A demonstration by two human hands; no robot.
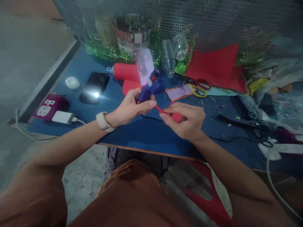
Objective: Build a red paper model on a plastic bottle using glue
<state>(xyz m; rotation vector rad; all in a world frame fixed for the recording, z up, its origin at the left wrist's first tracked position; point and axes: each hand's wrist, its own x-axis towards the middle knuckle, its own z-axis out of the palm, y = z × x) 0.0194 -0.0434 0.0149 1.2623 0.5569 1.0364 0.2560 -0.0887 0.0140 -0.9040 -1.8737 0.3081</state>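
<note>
Evidently both hands are busy just in from the middle of the front edge of the blue surface. The left hand has its grip closed around a blue glue gun, and the right hand pinches a small red piece, its thin end reaching toward the left thumb. Beyond the glue gun, nearer the far edge, lies a red-wrapped bottle on its side. Toward the left edge sit a black phone, a white rounded object and, by the front left corner, a purple power adapter. Along the far edge, right of centre, red sheets lie behind scissors
</note>
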